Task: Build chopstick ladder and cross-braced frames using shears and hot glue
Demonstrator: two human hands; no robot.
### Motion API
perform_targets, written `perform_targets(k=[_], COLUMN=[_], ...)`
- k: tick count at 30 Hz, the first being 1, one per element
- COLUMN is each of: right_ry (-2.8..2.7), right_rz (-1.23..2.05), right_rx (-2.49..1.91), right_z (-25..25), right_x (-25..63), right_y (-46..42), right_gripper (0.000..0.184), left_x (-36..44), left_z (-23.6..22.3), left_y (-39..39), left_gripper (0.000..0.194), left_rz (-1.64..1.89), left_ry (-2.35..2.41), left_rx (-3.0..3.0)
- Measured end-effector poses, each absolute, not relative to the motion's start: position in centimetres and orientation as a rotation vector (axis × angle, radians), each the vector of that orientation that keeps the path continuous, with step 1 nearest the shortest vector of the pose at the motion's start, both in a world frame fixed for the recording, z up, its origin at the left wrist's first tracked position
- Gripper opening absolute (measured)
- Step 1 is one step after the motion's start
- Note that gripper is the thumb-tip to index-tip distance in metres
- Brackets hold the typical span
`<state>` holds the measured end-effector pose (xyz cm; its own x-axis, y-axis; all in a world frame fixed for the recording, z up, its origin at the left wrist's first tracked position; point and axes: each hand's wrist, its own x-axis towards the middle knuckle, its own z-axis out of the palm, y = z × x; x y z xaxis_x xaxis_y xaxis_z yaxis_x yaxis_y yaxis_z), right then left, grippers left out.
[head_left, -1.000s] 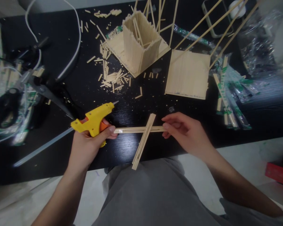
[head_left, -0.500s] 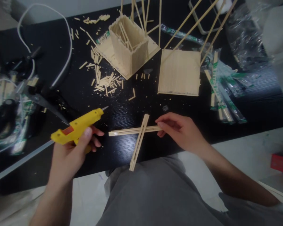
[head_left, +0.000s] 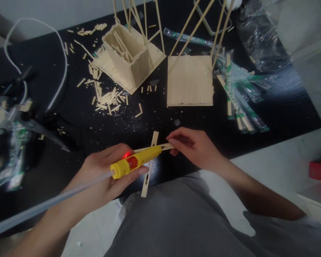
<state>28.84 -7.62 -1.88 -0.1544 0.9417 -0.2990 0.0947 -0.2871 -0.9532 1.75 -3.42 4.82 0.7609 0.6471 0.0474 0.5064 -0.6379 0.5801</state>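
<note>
My left hand (head_left: 107, 175) is closed around a yellow glue gun (head_left: 135, 162) with a red light lit on it. Its nozzle points at the crossing of a wooden stick cross (head_left: 149, 164) near the table's front edge. A pale glue stick (head_left: 42, 205) trails from the gun's rear toward the lower left. My right hand (head_left: 195, 146) pinches the right end of the cross's horizontal stick and holds it down on the black table (head_left: 69, 125).
A square box of sticks (head_left: 128, 59) on a stick base stands at the back. A flat stick panel (head_left: 189, 80) lies to its right, with long skewers leaning over it. Cut stick bits (head_left: 107, 96), wrapped chopsticks (head_left: 238, 103), scissors (head_left: 42, 130) and a white cable (head_left: 59, 82) lie around.
My left hand swung the glue gun from left of the cross to over it, nozzle now at the crossing. The right hand kept its hold. The view shifted left.
</note>
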Motion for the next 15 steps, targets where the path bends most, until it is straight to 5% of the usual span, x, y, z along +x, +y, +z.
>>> perform_targets(k=[15], right_ry=[-1.218], right_rz=[1.544], right_rx=[-1.361], right_z=[-1.82], right_x=[28.88], right_y=[-7.6], right_gripper=[0.011], left_x=[2.26], left_z=[4.03], left_y=[-3.11], left_gripper=[0.039], left_rz=[0.282], left_ry=[0.84], left_rx=[2.461])
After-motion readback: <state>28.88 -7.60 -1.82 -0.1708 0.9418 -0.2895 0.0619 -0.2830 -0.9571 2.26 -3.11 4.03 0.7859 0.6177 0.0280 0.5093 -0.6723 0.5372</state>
